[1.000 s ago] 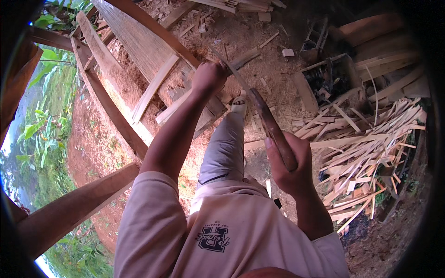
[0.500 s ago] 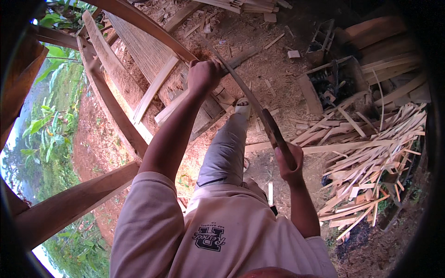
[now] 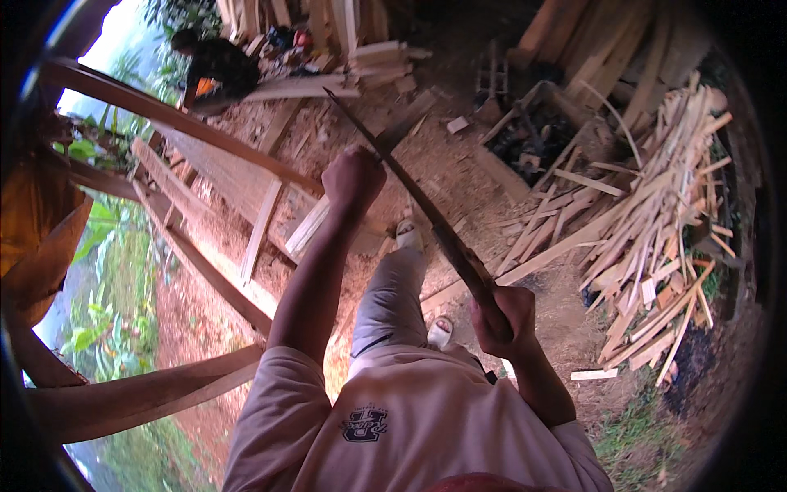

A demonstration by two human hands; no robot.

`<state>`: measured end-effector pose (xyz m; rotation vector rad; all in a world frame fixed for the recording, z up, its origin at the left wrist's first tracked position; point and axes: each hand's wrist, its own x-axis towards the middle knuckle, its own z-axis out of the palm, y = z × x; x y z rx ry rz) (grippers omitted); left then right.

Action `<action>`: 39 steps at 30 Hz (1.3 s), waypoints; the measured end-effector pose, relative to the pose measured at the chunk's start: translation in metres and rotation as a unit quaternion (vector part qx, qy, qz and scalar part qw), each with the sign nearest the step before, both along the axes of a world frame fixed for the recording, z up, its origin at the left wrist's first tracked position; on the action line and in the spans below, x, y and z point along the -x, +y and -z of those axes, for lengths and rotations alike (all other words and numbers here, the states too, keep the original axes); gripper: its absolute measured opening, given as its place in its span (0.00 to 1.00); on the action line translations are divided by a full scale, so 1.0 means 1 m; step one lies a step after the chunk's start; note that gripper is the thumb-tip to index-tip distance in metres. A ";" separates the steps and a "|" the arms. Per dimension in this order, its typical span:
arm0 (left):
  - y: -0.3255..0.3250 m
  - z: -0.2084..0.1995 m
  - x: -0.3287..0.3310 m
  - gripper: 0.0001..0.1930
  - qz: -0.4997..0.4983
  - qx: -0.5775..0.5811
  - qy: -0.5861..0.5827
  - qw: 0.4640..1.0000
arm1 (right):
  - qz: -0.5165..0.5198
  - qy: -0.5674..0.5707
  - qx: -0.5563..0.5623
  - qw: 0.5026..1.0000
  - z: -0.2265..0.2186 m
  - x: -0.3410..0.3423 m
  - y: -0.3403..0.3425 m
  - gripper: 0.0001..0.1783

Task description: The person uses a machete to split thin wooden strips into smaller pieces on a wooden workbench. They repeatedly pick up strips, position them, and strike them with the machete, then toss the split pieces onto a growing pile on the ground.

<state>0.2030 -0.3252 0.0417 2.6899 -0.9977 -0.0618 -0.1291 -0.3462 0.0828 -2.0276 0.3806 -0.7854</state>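
Note:
My right hand (image 3: 507, 320) is wrapped round the wooden handle (image 3: 485, 297) of a long, narrow-bladed tool (image 3: 410, 184). Seen almost edge-on, the blade could be a saw's or a machete's; I cannot tell which. It slants away to the far left, its tip beyond my left hand (image 3: 354, 176), which is a closed fist just left of the blade. The left fingers are hidden, and whether they hold anything does not show. A dark strip of wood (image 3: 410, 117) shows past that fist; whether it is gripped is unclear. The end of a long beam (image 3: 246, 152) lies beside my left wrist.
Thin wood offcuts (image 3: 648, 238) are heaped at the right, near a dark box-like container (image 3: 533, 135). Planks lean at the far right. A person (image 3: 217, 74) is at the far left near stacked boards (image 3: 377, 61). Posts and beams frame the left, with greenery outside.
The view has tilted up, bringing the person and stacked boards into sight. The tool and my right hand appear lower, while more of the blade now reaches past my left fist.

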 end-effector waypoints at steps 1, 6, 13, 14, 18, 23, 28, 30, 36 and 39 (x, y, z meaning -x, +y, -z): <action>0.000 -0.002 0.005 0.19 0.020 0.003 0.011 1.000 | -0.006 0.032 -0.010 0.999 -0.009 0.012 0.001 0.09; -0.012 0.026 -0.006 0.20 0.073 0.094 0.122 0.985 | 0.024 0.061 0.014 0.998 -0.036 0.066 0.035 0.10; 0.029 0.002 -0.151 0.16 -0.023 0.246 0.049 0.968 | 0.157 0.212 0.036 0.964 -0.015 0.252 0.109 0.09; 0.025 -0.011 -0.141 0.14 -0.005 0.220 0.092 0.971 | 0.210 0.248 -0.020 0.946 -0.007 0.274 0.115 0.10; 0.013 -0.045 -0.087 0.14 0.114 0.281 0.200 0.932 | 0.303 0.210 0.037 0.929 0.003 0.288 0.132 0.14; 0.003 -0.069 0.021 0.19 0.119 0.179 0.160 0.963 | 0.381 0.084 -0.074 0.918 0.017 0.249 0.134 0.15; 0.001 -0.105 0.142 0.20 0.166 0.130 0.077 0.975 | 0.331 0.023 0.238 0.913 -0.026 0.205 0.099 0.10; -0.001 -0.104 0.177 0.20 0.178 0.127 0.054 0.974 | 0.315 -0.027 0.264 0.911 -0.044 0.191 0.084 0.06; -0.016 -0.110 0.240 0.13 0.207 0.102 0.033 0.972 | 0.217 -0.134 0.040 0.966 -0.078 0.128 0.043 0.04; -0.018 -0.108 0.245 0.12 0.223 0.107 0.040 0.968 | 0.213 -0.139 0.049 0.966 -0.080 0.112 0.026 0.06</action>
